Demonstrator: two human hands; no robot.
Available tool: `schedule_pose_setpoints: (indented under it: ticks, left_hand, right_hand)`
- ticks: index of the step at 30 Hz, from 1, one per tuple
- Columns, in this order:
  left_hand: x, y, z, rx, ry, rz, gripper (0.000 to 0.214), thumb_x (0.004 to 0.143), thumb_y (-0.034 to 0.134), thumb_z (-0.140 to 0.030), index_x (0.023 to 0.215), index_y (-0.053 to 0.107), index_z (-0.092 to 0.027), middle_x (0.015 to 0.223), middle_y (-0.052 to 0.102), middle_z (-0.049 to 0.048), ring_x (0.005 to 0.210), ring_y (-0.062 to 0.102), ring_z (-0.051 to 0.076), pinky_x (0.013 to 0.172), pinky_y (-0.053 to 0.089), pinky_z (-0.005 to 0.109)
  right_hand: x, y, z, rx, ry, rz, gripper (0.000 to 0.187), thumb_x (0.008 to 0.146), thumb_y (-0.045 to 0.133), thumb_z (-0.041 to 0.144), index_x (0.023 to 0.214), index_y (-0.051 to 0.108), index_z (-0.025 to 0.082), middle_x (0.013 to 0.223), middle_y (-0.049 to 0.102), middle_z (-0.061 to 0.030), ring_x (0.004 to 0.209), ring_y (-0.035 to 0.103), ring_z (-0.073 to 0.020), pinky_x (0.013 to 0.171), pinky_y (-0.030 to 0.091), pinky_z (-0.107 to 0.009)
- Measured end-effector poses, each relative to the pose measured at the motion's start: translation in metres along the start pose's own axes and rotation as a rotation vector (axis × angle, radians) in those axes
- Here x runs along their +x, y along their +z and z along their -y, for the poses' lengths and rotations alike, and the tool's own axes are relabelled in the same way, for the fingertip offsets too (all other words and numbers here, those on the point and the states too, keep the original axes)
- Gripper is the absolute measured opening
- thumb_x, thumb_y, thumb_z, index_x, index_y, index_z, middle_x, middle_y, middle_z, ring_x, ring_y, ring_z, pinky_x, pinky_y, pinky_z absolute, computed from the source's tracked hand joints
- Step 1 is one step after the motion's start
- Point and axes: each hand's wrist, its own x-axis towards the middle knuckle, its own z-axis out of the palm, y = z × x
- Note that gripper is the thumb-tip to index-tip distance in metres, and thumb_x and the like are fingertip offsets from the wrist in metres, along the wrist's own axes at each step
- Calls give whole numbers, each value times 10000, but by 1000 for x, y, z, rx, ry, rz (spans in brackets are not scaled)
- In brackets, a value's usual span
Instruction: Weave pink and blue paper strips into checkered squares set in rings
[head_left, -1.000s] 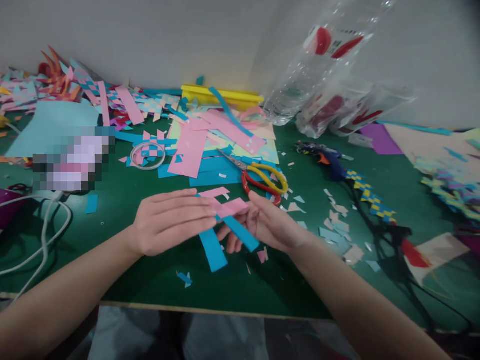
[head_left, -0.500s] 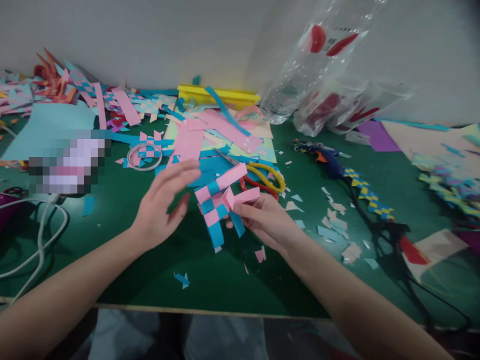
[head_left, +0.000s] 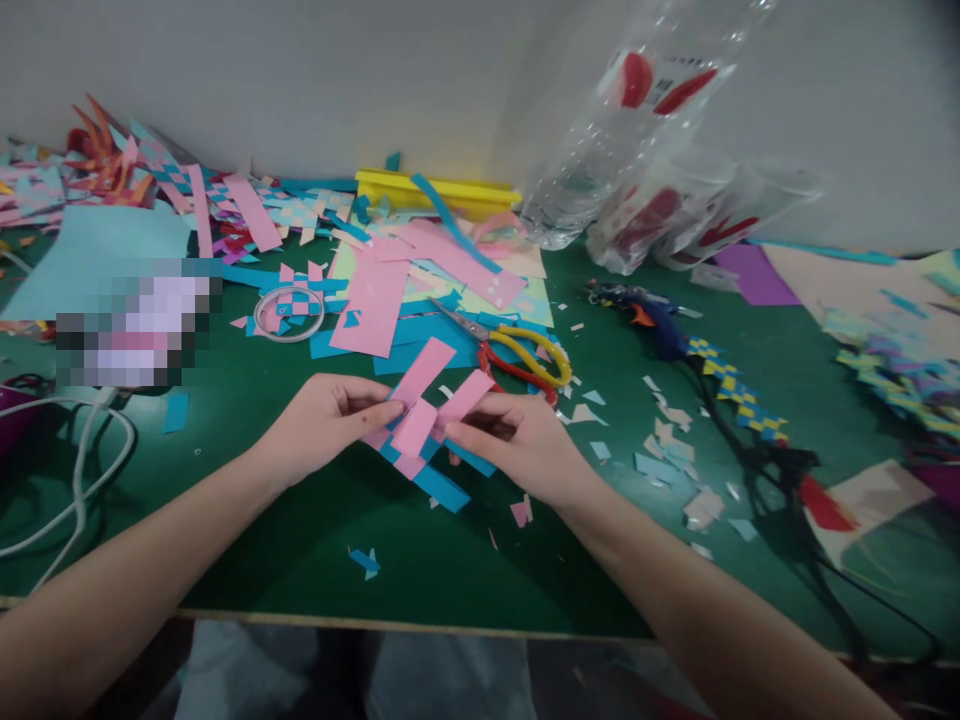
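Note:
Between my hands, above the green table (head_left: 300, 560), is a piece of woven pink and blue paper strips (head_left: 415, 430), with loose strip ends sticking out. My left hand (head_left: 330, 420) pinches its left side between thumb and fingers. On the right side, my right hand (head_left: 525, 440) is closed on the same weave, its thumb near a raised pink strip. Just beyond lie scissors (head_left: 525, 358) with yellow and red handles. Pink paper (head_left: 375, 305) and blue paper strips lie behind the weave.
A roll of tape (head_left: 289, 335) lies at left, near a blurred-out device (head_left: 142, 325) with a white cable (head_left: 81, 490). A blue glue gun (head_left: 664, 325) is at right. Plastic cups (head_left: 705, 205) in clear wrap lean against the wall. Paper scraps (head_left: 667, 440) litter the table.
My left hand has moved right and taken hold of the weave, where before it was apart with fingers spread. The weave has turned and now lies flatter between both hands.

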Motion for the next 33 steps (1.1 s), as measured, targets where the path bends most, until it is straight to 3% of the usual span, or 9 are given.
schedule_pose_setpoints:
  ticks: [3,5,7,10,17,24,27,30,33]
  left_hand:
    - [1,-4,4,-46,-7,-99,242,743,711,-416,839,749,-197,710,696,3,582,569,102,553,431,194]
    - [1,-7,5,-98,-34,-160,243,728,727,-416,827,745,-195,705,681,6,574,549,90,545,434,187]
    - [2,-9,5,-140,-61,-204,244,706,747,-419,816,744,-200,720,673,11,587,547,84,556,455,186]
    - [3,-12,6,-182,-87,-256,255,675,772,-420,807,746,-203,744,672,20,604,556,88,572,492,199]
    - [6,-16,12,-244,-88,-313,234,697,755,-406,840,745,-221,734,673,11,596,565,95,572,521,220]
    - [9,-18,8,-332,-55,-383,166,737,728,-344,804,726,-191,730,679,17,603,593,102,594,526,220]
    - [10,-19,8,-406,-38,-428,132,751,718,-308,820,722,-195,768,685,12,609,593,86,616,527,212]
    - [11,-20,9,-454,-38,-445,117,761,710,-284,828,717,-189,785,686,10,624,598,76,647,534,204]
    - [11,-20,8,-461,-33,-444,114,758,712,-281,817,712,-183,793,692,17,629,605,81,651,538,205]
  right_hand:
    - [4,-14,-3,-237,-155,-234,289,849,562,406,1054,627,214,957,699,-57,836,661,-188,730,541,-332]
    - [10,-30,-10,-493,-244,-449,310,863,539,381,1117,589,212,998,679,-76,874,640,-202,813,517,-379]
    - [15,-47,-20,-795,-263,-559,331,843,555,377,1118,582,195,984,669,-99,911,608,-246,841,489,-432]
    - [21,-65,-37,-1066,-232,-505,346,840,536,398,1094,591,170,1007,634,-132,957,565,-296,840,462,-473]
    - [25,-71,-55,-1280,-125,-372,453,881,428,541,1020,631,161,950,608,-133,888,575,-305,727,470,-463]
    - [25,-72,-50,-1115,-153,-457,461,859,460,581,1007,603,169,948,601,-120,844,597,-275,701,480,-423]
    - [25,-68,-45,-793,-100,-517,434,827,530,556,1051,555,186,952,612,-103,811,621,-249,670,506,-400]
    - [28,-65,-44,-381,-109,-493,396,805,576,502,1072,497,221,916,629,-63,808,642,-222,661,537,-370]
    - [28,-61,-44,-228,-190,-480,363,759,634,396,1049,481,239,924,618,-42,856,636,-208,725,550,-368]
